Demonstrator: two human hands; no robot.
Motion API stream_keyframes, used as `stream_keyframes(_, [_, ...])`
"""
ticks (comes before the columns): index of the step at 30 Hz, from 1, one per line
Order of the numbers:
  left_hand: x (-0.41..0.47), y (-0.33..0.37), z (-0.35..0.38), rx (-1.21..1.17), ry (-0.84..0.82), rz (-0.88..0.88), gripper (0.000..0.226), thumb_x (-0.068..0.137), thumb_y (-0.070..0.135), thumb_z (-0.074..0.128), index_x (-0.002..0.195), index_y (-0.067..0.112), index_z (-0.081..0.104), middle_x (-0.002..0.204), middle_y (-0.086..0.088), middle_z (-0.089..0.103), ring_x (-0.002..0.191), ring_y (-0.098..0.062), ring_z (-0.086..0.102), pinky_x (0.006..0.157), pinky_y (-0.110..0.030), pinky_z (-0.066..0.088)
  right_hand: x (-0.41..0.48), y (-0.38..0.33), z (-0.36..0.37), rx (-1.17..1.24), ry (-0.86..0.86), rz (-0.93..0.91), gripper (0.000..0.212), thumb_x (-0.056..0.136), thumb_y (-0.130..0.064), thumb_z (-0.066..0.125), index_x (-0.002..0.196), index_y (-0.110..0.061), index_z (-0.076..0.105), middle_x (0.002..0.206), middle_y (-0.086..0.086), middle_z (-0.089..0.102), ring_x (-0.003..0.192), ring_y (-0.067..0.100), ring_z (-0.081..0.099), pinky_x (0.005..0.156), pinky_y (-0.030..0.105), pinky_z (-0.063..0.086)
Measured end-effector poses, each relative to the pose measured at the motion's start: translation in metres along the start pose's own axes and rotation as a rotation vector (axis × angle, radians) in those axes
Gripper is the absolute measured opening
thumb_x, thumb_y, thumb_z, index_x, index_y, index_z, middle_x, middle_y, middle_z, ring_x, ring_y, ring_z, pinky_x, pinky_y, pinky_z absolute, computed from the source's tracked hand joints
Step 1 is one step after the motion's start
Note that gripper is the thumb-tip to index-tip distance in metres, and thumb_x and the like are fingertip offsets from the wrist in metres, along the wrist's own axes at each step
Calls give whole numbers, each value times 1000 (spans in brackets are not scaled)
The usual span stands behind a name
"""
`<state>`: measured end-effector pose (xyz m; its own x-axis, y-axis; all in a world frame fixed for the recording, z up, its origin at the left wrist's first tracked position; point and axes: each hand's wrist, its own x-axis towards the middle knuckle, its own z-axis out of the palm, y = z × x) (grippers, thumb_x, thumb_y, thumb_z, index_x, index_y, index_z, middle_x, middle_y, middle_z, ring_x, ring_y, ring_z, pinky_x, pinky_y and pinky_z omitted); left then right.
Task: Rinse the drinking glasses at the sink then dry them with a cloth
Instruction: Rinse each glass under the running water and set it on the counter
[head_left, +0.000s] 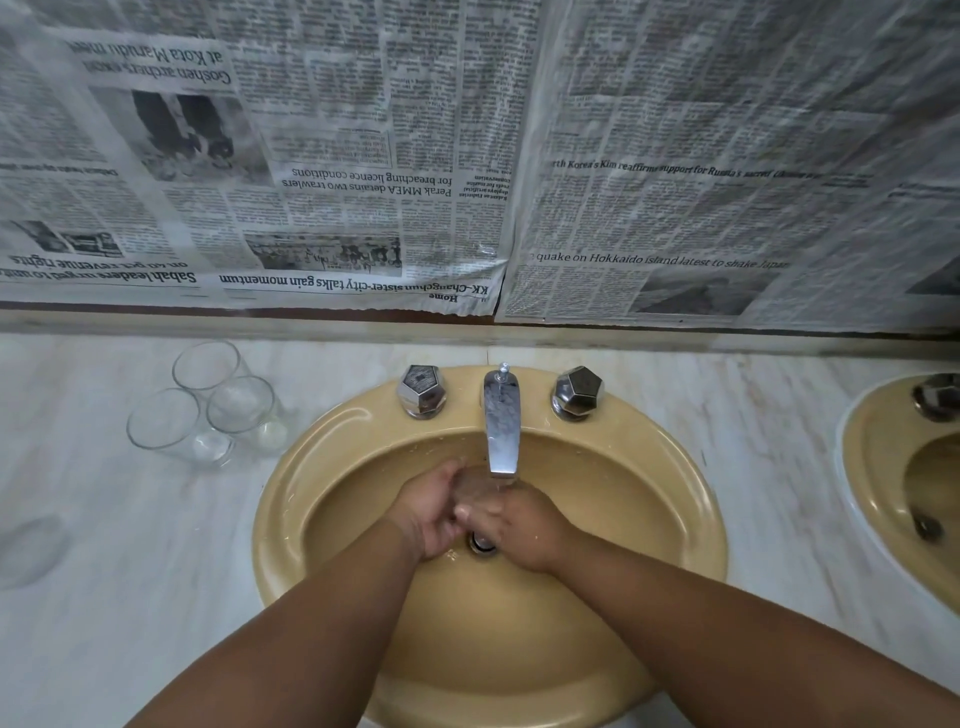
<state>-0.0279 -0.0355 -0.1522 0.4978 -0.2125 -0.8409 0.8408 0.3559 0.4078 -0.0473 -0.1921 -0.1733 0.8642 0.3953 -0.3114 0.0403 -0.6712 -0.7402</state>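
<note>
Left hand (430, 512), right hand (527, 522) meet, fingers (480, 515) curled.

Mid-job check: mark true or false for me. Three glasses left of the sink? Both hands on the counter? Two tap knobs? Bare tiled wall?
1. Three glasses stand on the counter left of the sink. True.
2. Both hands rest on the counter. False: the left hand and right hand are in the sink under the spout, holding a glass.
3. The sink has two tap knobs. True.
4. The wall is bare tile. False: newspaper covers it.
</note>
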Motion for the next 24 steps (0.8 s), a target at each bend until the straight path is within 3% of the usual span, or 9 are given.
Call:
stream_keyframes(2, [5, -4, -1, -42, 54, 116, 22, 107, 24, 60, 123, 10, 58, 97, -20, 78, 64, -27, 75, 53, -32, 60, 4, -11, 6, 513, 2, 335, 74, 81, -78, 55, 106, -12, 75, 106, 17, 76, 85, 16, 63, 78, 32, 53])
stream_keyframes(4, [6, -6, -6, -66, 18, 106, 27, 105, 24, 63, 126, 8, 58, 109, -25, 77, 73, -31, 78, 61, -39, 65, 2, -12, 5, 614, -7, 364, 65, 85, -69, 61, 107, -10, 76, 100, 18, 77, 81, 19, 60, 73, 32, 50])
stream_keyframes(7, [0, -4, -5, -37, -34, -66, 34, 108, 34, 55, 115, 6, 73, 92, -11, 79, 56, -18, 71, 54, -27, 61, -3, 9, 3, 42, 132, -30, 37, 97, -56, 60, 100, -24, 78, 105, -1, 79, 98, 14, 68, 94, 36, 51])
stream_keyframes(9, [-1, -2, 1, 5, 1, -84, 30, 109, 33, 52, 106, 11, 71, 82, -6, 72, 44, -13, 61, 42, -20, 50, -4, 14, 6, -224, 183, -80, 46, 94, -69, 49, 98, -32, 78, 105, -10, 78, 106, 16, 66, 97, 38, 46])
stream_keyframes(14, [10, -5, 9, 102, 85, 190, 9, 106, 26, 61, 105, 18, 56, 82, -16, 76, 66, -27, 72, 59, -34, 56, -2, -24, -1, 861, 81, 472, 53, 94, -61, 68, 104, -10, 80, 94, 10, 81, 67, 16, 55, 59, 24, 44])
stream_keyframes(17, [6, -6, 8, 154, 62, 181, 20, 107, 33, 60, 111, 14, 59, 80, -10, 72, 57, -20, 68, 53, -29, 55, -11, -29, -10, 793, 65, 396, 37, 103, -45, 64, 101, -13, 82, 90, 3, 82, 63, 10, 62, 58, 22, 45])
stream_keyframes(19, [2, -4, 5, 191, 10, 21, 42, 107, 52, 56, 114, 12, 69, 79, -7, 72, 50, -13, 63, 46, -23, 54, -15, -16, -13, 451, 119, 176, 36, 103, -41, 64, 77, -21, 79, 69, -9, 75, 63, 1, 64, 77, 26, 46])
stream_keyframes(21, [-3, -1, 3, 209, -4, -136, 53, 102, 66, 54, 96, 17, 74, 63, -1, 65, 40, -8, 54, 35, -16, 45, -18, -8, -14, 47, 110, 46, 36, 99, -50, 59, 75, -26, 72, 62, -15, 68, 62, -1, 59, 88, 31, 44])
stream_keyframes(24, [3, -7, 5, 279, 92, -37, 34, 102, 51, 56, 93, 19, 62, 55, 1, 55, 40, -9, 43, 34, -15, 29, -16, -16, -7, 303, 121, 150, 37, 100, -50, 61, 76, -29, 79, 70, -8, 75, 65, 2, 66, 78, 37, 57])
